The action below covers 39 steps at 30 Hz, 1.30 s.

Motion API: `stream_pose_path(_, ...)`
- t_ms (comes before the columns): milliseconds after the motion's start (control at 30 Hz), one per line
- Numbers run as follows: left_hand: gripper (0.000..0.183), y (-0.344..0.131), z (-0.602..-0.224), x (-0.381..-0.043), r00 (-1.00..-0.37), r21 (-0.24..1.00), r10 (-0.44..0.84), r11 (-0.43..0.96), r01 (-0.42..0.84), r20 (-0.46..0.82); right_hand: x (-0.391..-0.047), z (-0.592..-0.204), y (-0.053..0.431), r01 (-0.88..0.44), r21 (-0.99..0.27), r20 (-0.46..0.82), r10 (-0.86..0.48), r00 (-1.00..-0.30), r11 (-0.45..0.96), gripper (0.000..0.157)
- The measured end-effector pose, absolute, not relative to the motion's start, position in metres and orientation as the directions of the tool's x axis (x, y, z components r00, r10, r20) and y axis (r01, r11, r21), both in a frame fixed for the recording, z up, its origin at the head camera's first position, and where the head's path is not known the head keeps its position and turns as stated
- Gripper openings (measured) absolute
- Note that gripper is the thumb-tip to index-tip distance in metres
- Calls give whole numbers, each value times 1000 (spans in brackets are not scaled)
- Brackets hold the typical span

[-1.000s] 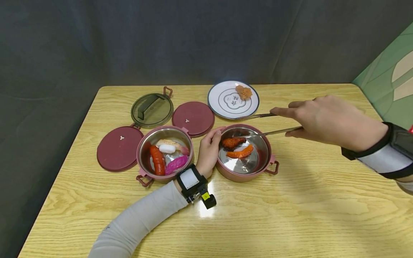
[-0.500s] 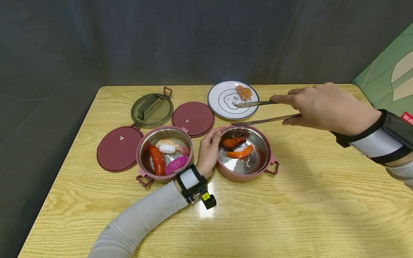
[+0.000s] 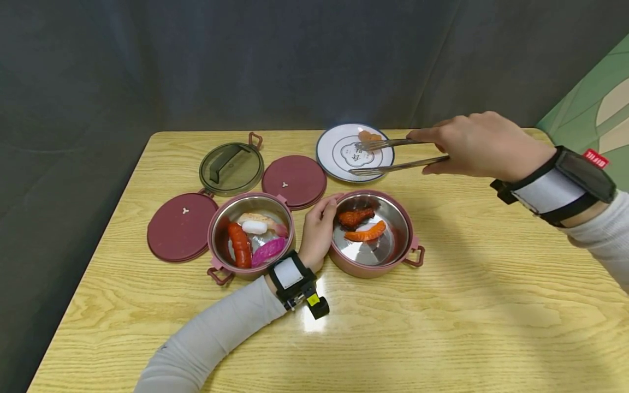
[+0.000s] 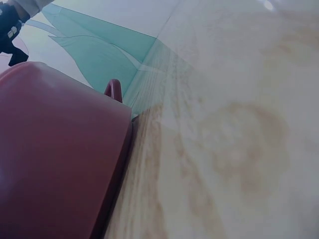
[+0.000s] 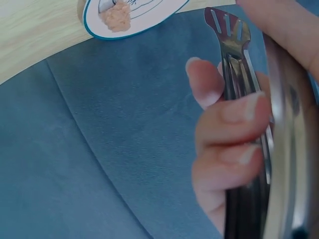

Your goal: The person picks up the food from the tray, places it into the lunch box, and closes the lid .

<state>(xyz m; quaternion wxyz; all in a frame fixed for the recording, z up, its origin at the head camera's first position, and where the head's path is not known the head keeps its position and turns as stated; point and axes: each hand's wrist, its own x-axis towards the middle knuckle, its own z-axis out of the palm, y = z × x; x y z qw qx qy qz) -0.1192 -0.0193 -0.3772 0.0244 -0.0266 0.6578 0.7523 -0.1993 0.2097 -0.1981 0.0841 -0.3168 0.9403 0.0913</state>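
Left arm [image 3: 216, 333] in from lower left; left hand [image 3: 316, 232] low, fingers [image 3: 321, 203] pointing forward, thumb [image 3: 330, 210] alongside. Right arm [image 3: 601, 234] in from right; right hand [image 3: 479, 144] raised, back up, fingers curled in a grip.

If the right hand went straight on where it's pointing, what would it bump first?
Probably the plate with the orange-brown lump: the tongs in the right hand overlap it in the head view. Their height isn't clear, so they might pass above.

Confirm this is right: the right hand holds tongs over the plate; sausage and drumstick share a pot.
They don't: the head view shows the sausage in the left pot, the drumstick in the right pot. The right hand holds tongs over the plate.
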Motion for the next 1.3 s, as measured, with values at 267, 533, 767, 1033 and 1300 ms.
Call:
stream_pose_path(267,37,-19,-377,-120,-995,986,3,-133,-96,-97,-218,-201,208,-581,99,-235,-548,-803,808,66)
stream_pose_path(533,38,-19,-378,-121,-996,987,1,-134,-83,-84,-236,-206,208,-555,90,-265,-517,-814,827,71)
stream_pose_path(767,38,-19,-378,-121,-997,990,-2,-121,-77,-78,-248,-212,205,-530,77,-246,-499,-831,845,70)
stream_pose_path(1033,38,-20,-378,-122,-997,990,-5,-120,-73,-75,-261,-220,204,-489,57,-268,-459,-847,870,72)
stream_pose_path(1300,38,-19,-377,-122,-997,989,-5,-127,-79,-81,-272,-228,205,-450,37,-298,-420,-857,892,74)
